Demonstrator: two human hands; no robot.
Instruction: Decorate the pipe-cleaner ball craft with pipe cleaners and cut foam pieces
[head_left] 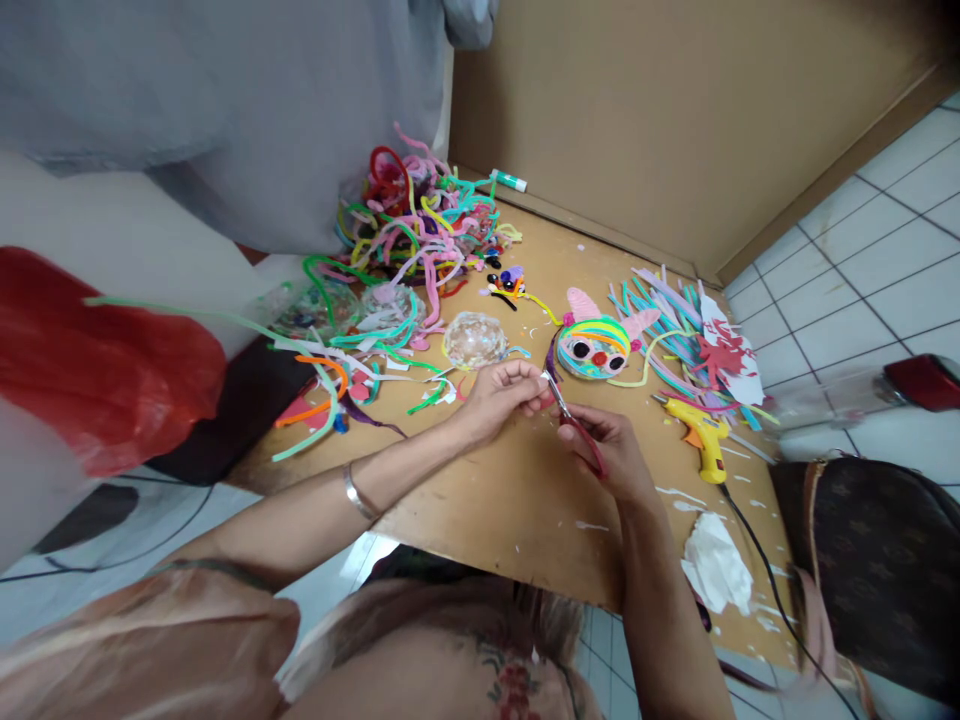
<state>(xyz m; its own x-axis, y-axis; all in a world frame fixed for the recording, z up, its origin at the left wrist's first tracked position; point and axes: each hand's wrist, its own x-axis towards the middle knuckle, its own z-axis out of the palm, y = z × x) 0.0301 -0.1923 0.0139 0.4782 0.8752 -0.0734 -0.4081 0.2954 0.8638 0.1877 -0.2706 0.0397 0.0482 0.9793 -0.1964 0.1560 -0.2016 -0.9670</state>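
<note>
My right hand (611, 450) grips red-handled scissors (564, 408), their metal blades pointing up and left toward my left fingertips. My left hand (506, 398) is closed in a pinch on a small paper piece (545, 377); a white bit shows at the blade tips, and the fingers hide most of it. Just beyond the scissors lies a round animal face (594, 350) wound in coloured pipe cleaners, with pink ears, black eyes and a red nose. A clear plastic ball (475, 340) rests beyond my left hand.
A tangled heap of pipe cleaners (420, 225) fills the table's back left. On the right are more pipe cleaners (660, 330), a yellow glue gun (703, 438) with a trailing cord, crumpled tissue (718, 563) and a brown bag (870, 570). A glue stick (510, 181) lies by the back panel.
</note>
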